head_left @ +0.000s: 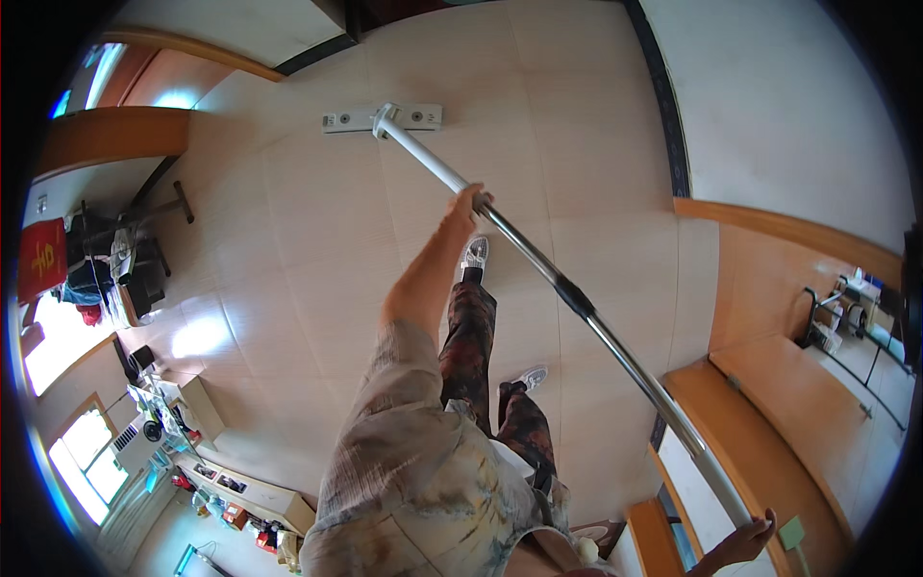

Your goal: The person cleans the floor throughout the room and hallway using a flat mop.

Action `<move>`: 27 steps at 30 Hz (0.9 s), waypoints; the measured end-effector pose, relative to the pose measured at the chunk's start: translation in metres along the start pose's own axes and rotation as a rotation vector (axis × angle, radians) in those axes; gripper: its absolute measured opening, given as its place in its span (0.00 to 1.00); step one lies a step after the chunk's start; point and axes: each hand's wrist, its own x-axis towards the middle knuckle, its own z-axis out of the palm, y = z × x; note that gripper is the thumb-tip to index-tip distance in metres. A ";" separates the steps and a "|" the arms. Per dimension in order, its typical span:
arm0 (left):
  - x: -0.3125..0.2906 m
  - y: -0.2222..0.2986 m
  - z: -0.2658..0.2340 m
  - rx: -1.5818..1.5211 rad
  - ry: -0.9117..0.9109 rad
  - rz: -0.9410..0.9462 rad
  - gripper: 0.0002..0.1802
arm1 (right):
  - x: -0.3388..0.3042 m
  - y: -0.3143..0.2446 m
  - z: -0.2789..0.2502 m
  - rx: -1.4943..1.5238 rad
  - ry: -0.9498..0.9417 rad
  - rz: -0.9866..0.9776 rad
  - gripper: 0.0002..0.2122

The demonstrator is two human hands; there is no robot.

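A flat mop with a long metal pole runs slantwise across the view. Its white rectangular head lies on the beige tiled floor at the upper middle, and a white joint links head and pole. My left hand is wrapped round the lower part of the pole, arm stretched forward. At the lower right, my right hand holds the pole's top end, its fingers curled about it. A dark collar sits on the pole between my hands.
Dark skirting edges the white wall at right. An open wooden door and frame stand at lower right. Along the left are a dark-legged stand with clothes and bags, a white cabinet and a cluttered low shelf. My shoes are on the floor.
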 end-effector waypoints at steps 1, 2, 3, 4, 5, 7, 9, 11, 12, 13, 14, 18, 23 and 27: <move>0.014 0.014 0.016 0.020 -0.059 -0.006 0.14 | -0.003 -0.042 -0.006 0.075 0.038 -0.024 0.16; 0.019 0.052 0.007 0.050 -0.073 0.029 0.14 | -0.007 -0.077 0.005 0.190 0.025 -0.048 0.16; 0.026 0.085 0.007 0.087 -0.096 0.035 0.13 | -0.012 -0.114 0.009 0.236 0.030 -0.094 0.16; 0.033 0.113 0.008 0.122 -0.118 0.040 0.12 | -0.016 -0.150 0.011 0.238 0.029 -0.105 0.16; 0.042 0.140 0.008 0.100 -0.065 0.108 0.11 | -0.021 -0.186 0.014 0.293 0.087 -0.156 0.16; 0.063 0.179 0.021 -0.092 -0.031 0.190 0.09 | -0.023 -0.226 0.010 0.374 0.195 -0.253 0.17; 0.076 0.222 0.015 -0.145 0.023 0.212 0.09 | -0.023 -0.276 0.011 0.418 0.224 -0.257 0.17; 0.083 0.241 0.021 -0.137 0.062 0.212 0.09 | -0.021 -0.341 0.015 0.430 0.264 -0.332 0.16; 0.085 0.245 0.027 0.103 0.117 0.232 0.11 | -0.021 -0.368 0.017 0.418 0.265 -0.338 0.16; 0.076 0.260 0.026 0.342 0.182 0.266 0.13 | -0.021 -0.394 0.021 0.351 0.177 -0.295 0.16; 0.069 0.264 0.025 0.338 0.186 0.268 0.13 | -0.020 -0.409 0.020 0.281 0.097 -0.252 0.16; 0.016 0.249 0.039 1.199 0.485 0.897 0.25 | -0.004 -0.420 0.017 0.360 0.106 -0.292 0.15; -0.008 0.264 0.046 1.467 0.257 1.212 0.17 | -0.001 -0.425 0.015 0.565 0.270 -0.386 0.15; -0.038 0.240 0.071 1.835 0.215 1.119 0.09 | 0.005 -0.385 0.012 0.623 0.285 -0.389 0.15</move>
